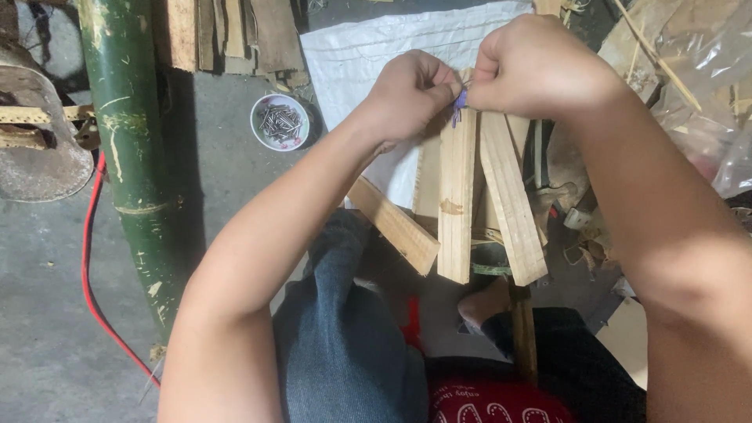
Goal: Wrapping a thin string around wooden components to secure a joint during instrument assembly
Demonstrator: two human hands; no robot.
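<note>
In the head view, both hands meet at the top of a bundle of wooden slats (457, 196), which fan downward toward the person's lap. The left hand (409, 94) has its fingers curled tight, pinching a small purple band (459, 104) at the slats' upper ends. The right hand (536, 66) is closed into a near fist just beside it, touching the same spot; its fingertips are tucked under and hidden, so what exactly it pinches cannot be made out. Only a short bit of the band shows between the two hands. The tops of the slats are covered by the hands, and a slat on the left (393, 225) angles off under the left forearm.

Behind the hands lies a white woven sack (368, 55) on the concrete floor (47, 298), partly hidden by the slats. A small bowl of nails (280, 122) sits on the floor to the left of the sack (near the left wrist but apart from it). A thick green bamboo pole (129, 149) runs down the left side, its top cut off by the frame edge, with a red cable (90, 258) curving beside it. Scrap boards (227, 31) lie at the top edge, cut off. Clear plastic (705, 70) and clutter at right are hard to read.
</note>
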